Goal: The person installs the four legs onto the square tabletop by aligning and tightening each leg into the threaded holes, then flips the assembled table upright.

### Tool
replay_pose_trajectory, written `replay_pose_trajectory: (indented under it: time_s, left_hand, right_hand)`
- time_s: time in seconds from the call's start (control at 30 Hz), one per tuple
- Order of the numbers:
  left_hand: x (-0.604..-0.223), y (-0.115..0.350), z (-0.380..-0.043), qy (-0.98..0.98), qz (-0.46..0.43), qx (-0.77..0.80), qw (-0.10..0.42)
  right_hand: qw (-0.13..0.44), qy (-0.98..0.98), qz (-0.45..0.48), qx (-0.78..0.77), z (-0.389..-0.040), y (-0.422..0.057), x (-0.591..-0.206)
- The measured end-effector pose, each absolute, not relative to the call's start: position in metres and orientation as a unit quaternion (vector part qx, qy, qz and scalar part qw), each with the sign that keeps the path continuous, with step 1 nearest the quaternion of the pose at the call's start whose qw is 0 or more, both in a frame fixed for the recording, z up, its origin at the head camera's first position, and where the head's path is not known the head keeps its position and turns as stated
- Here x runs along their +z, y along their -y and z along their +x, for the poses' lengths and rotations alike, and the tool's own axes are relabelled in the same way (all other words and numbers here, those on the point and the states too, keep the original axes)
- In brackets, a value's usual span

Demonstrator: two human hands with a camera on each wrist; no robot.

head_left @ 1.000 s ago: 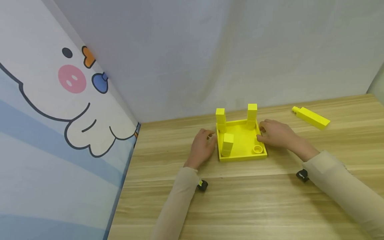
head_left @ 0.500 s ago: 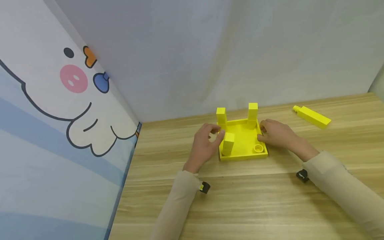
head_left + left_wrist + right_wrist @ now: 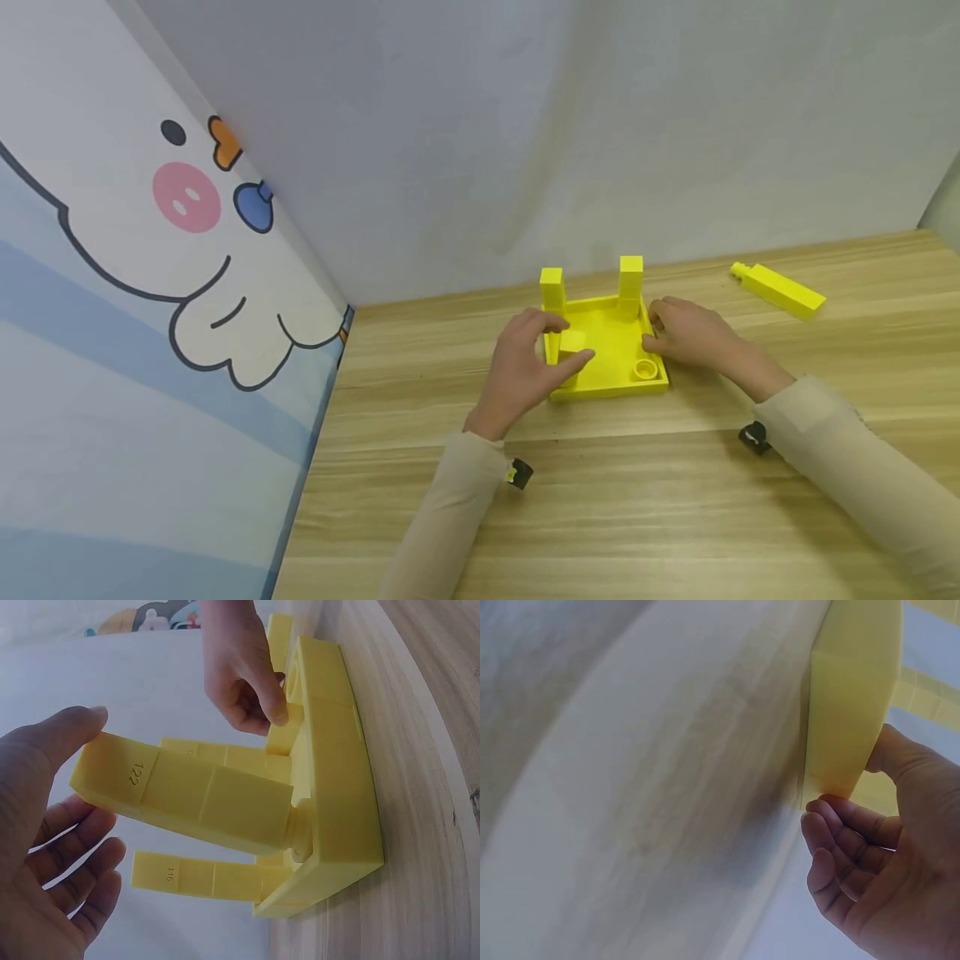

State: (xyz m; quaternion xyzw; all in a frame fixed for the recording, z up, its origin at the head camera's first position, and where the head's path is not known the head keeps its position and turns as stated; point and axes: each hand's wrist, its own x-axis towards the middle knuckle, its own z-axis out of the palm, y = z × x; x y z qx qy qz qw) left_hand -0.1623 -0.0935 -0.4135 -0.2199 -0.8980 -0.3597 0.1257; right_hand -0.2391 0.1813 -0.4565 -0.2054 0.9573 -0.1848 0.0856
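Observation:
A yellow square tray (image 3: pixel 611 390) lies on the table, with three yellow square posts standing at its corners. Around the top of the near-left post (image 3: pixel 217 796), marked 122, my left hand (image 3: pixel 517 375) is spread, thumb and fingers apart. That post leans a little, and part of its narrow screw end shows at the socket. In the left wrist view the thumb tip lies at its top edge; whether it touches is unclear. My right hand (image 3: pixel 693 337) pinches the tray's right wall, thumb over the rim. A round threaded socket (image 3: pixel 645 370) sits bare in the near-right corner.
A loose yellow post (image 3: pixel 780 290) with a threaded end lies on the wooden table (image 3: pixel 600 508) to the right, beyond my right hand. A pale wall (image 3: pixel 450 167) rises behind the tray. At left stands a panel (image 3: pixel 112 375) with a cartoon print.
My left hand has moved right from beside the tray's left wall to around the near-left post, its thumb and fingers spreading wider. The right hand stays at the tray's right wall.

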Motion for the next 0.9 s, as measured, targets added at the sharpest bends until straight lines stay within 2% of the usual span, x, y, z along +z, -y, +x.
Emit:
replay_pose_trajectory:
  time_s: [0.43, 0.73, 0.9]
  left_hand:
    - [-0.414, 0.1, -0.165, 0.887, -0.242, -0.383, 0.094]
    - [-0.413, 0.107, -0.166, 0.881, -0.294, -0.363, 0.081]
    - [-0.413, 0.107, -0.165, 0.884, -0.292, -0.361, 0.057]
  right_hand:
    - [0.091, -0.956, -0.205, -0.188, -0.241, -0.18, -0.457]
    - [0.088, -0.954, -0.208, -0.197, -0.238, -0.181, -0.456]
    - [0.088, -0.954, -0.208, -0.197, -0.237, -0.181, -0.456]
